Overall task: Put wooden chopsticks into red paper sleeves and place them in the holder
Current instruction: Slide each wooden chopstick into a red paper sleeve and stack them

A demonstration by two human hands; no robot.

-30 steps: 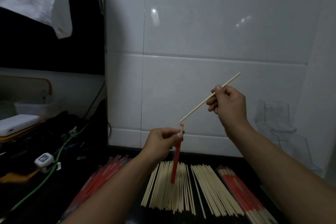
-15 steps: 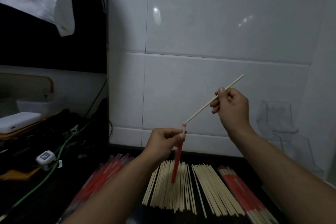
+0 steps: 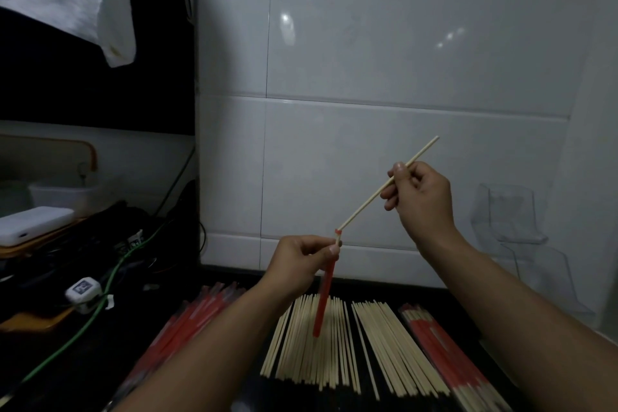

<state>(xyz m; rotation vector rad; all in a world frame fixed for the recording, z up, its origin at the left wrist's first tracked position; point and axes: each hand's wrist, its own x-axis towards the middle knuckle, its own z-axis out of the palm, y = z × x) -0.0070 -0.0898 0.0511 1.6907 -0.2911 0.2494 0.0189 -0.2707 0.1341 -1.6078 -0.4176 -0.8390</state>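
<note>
Chopstick (image 3: 374, 197) pinched by right hand (image 3: 422, 199), tip now at mouth of red sleeve (image 3: 323, 298) pinched by left hand (image 3: 301, 261). Below: loose chopsticks (image 3: 337, 344), sleeved bundle (image 3: 448, 358) right, clear holder (image 3: 515, 221) far right, unobstructed.

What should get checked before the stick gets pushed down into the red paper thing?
1. Left hand pinches the red sleeve near its top: ok.
2. Right hand grips the chopstick: ok.
3. Chopstick tip at the sleeve mouth: ok.
4. Tip truly inside the opening: cannot tell.
5. Chopstick lined up with the sleeve: not ok, it slants while the sleeve hangs nearly upright.
6. Clear holder stands by the wall: ok.
</note>
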